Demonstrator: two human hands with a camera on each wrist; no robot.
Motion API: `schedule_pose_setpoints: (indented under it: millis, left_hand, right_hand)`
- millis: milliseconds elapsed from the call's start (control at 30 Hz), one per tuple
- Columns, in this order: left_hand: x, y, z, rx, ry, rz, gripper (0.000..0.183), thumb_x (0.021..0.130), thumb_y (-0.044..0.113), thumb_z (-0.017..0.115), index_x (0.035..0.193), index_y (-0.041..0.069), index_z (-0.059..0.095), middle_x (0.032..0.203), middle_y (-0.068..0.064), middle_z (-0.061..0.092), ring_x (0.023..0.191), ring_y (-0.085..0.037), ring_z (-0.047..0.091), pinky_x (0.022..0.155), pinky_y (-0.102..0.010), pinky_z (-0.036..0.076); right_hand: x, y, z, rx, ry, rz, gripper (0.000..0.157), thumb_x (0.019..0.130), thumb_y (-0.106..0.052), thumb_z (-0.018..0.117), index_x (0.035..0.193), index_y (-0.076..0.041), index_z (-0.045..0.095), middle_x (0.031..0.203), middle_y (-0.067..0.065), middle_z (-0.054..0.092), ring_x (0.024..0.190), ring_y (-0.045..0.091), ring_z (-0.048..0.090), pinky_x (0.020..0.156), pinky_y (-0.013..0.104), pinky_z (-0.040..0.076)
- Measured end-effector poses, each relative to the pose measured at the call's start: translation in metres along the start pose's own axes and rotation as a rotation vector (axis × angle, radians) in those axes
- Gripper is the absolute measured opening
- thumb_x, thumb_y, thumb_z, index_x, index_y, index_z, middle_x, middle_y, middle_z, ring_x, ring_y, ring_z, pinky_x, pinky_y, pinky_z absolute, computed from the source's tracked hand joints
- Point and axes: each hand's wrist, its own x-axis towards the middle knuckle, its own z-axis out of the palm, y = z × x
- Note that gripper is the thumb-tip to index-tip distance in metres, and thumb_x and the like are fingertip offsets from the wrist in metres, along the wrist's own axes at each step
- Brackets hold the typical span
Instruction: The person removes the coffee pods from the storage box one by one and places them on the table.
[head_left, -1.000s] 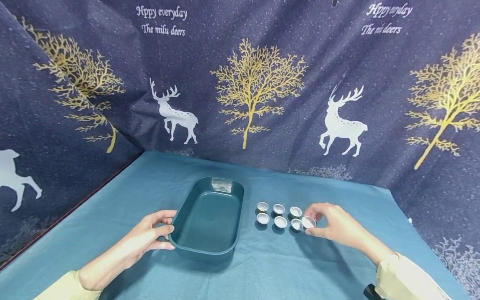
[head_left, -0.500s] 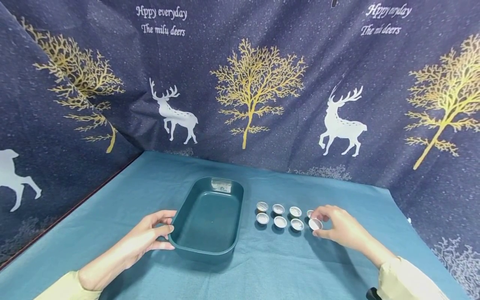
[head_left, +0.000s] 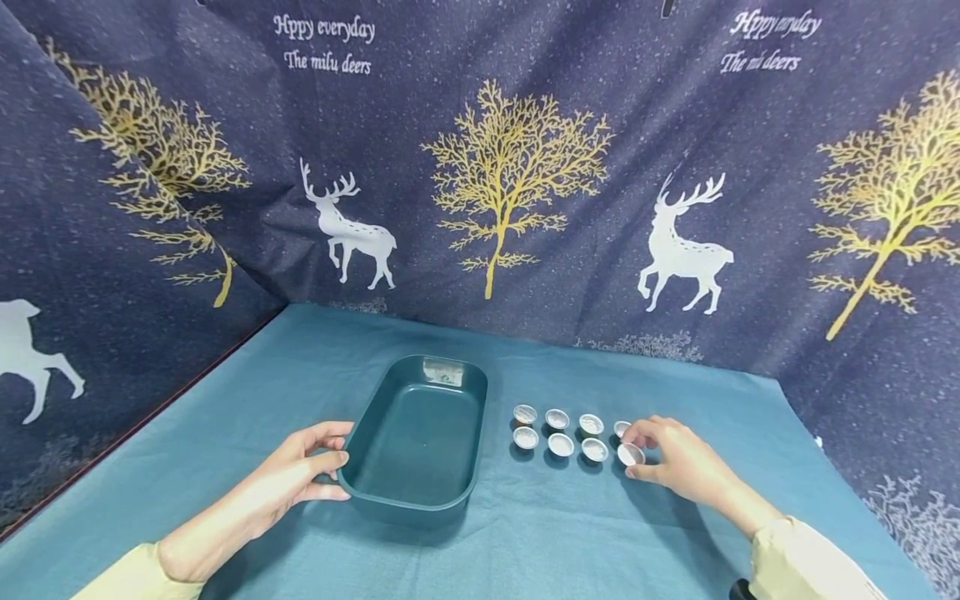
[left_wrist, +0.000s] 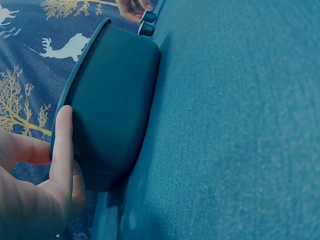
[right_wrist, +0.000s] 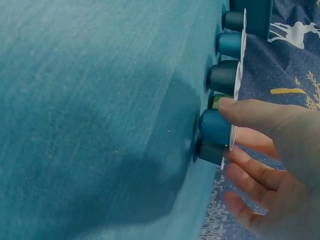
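A dark green rectangular plastic tub (head_left: 411, 505) stands on the cloth with nothing visible inside. At its left rim is my left hand (head_left: 303, 467), pinching the edge; the left wrist view shows one finger along the outer wall (left_wrist: 115, 100). My right hand (head_left: 678, 458) pinches a blue coffee capsule (right_wrist: 215, 127) between thumb and fingers, its pale foil lid (head_left: 631, 454) facing up. That capsule is at the right end of the near row. Just behind it, another capsule (head_left: 621, 428) is partly hidden by my fingers.
Several foil-topped capsules stand in two rows right of the tub, among them a near-row capsule (head_left: 595, 451) and a far-row capsule (head_left: 525, 414). Blue-green cloth (head_left: 555, 533) covers the table. A dark curtain (head_left: 420, 108) with deer and trees hangs behind.
My right hand has moved right with the capsule and lowered it to the end of the near row, uncovering the capsules beside it. The left hand and tub have stayed put.
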Motion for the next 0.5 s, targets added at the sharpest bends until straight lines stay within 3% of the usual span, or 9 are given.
schedule_pose_setpoints:
  millis: [500]
  left_hand:
    - [-0.0003, -0.0001, 0.0001, -0.008, 0.003, -0.01, 0.064, 0.099, 0.014, 0.054, 0.152, -0.004, 0.023, 0.128, -0.016, 0.031, 0.086, -0.013, 0.048, 0.082, -0.035, 0.062]
  right_hand:
    - [-0.0018, -0.0018, 0.0055, -0.011, 0.001, 0.02, 0.03, 0.072, -0.025, 0.086, 0.097, -0.021, 0.068, 0.092, -0.008, 0.064, 0.089, 0.015, 0.059, 0.076, 0.036, 0.053]
